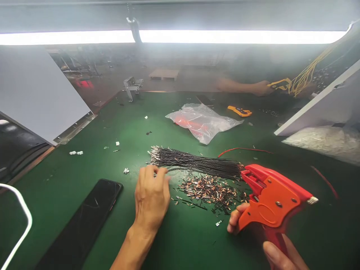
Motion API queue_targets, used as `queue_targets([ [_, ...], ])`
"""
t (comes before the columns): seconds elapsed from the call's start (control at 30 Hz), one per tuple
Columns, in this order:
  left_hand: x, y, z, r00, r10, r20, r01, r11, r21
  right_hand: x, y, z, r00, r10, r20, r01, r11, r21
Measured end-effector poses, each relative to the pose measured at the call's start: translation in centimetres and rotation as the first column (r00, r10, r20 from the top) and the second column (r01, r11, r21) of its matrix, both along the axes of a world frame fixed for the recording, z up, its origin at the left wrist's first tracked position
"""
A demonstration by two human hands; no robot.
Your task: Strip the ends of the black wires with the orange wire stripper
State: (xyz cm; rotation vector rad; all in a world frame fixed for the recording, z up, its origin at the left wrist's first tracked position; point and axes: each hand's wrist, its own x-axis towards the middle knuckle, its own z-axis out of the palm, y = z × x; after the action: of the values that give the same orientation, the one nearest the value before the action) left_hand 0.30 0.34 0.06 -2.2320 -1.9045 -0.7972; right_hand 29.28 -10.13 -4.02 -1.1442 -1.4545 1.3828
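Two bare hands, my left hand and my right hand, share the counter with one red-and-orange hand tool, one phone and one white cable. I count two yellow tools, one lying flat and one at a co-worker's hand; two plastic bags, one centered and one at right; two red wires, one curved and one straighter; two pale panels, left and right; and one metal bracket. The black wires form one bundle and the clippings one heap, both too dense for me to count.
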Motion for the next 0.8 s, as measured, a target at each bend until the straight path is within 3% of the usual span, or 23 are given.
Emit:
queue_targets([
  [0.1, 0.9, -0.7, 0.5, 0.945, -0.322, 0.052, 0.324, 0.944, -0.064, -0.3, 0.1, 0.6, 0.999, -0.027, 0.039, 0.025, 0.999, 0.041],
  [0.2, 1.3, -1.2, 0.5, 0.872, -0.470, 0.138, 0.488, 0.857, -0.165, -0.5, 0.2, 1.0, 0.998, -0.038, 0.042, 0.037, 0.999, 0.029],
  [0.3, 1.1, -1.2, 0.1, 0.885, -0.463, 0.056, 0.462, 0.855, -0.235, -0.5, 0.3, 1.3, 0.999, -0.021, 0.029, 0.020, 0.999, 0.035],
  [0.53, 0.8, -0.8, -0.9, 0.902, -0.418, -0.112, 0.392, 0.899, -0.194, -0.6, 0.1, 1.0, 0.999, -0.036, 0.008, 0.036, 0.999, 0.000],
  [0.67, 1.2, -0.8, -0.8, 0.892, -0.424, -0.158, 0.409, 0.905, -0.117, -0.5, 0.0, 1.1, 1.000, 0.007, 0.023, -0.006, 0.999, -0.031],
  [0.8, 2.7, -1.6, 0.2, 0.859, -0.485, -0.163, 0.492, 0.871, 0.003, -1.0, 0.3, 2.3, 0.999, -0.039, -0.016, 0.039, 0.999, 0.001],
])
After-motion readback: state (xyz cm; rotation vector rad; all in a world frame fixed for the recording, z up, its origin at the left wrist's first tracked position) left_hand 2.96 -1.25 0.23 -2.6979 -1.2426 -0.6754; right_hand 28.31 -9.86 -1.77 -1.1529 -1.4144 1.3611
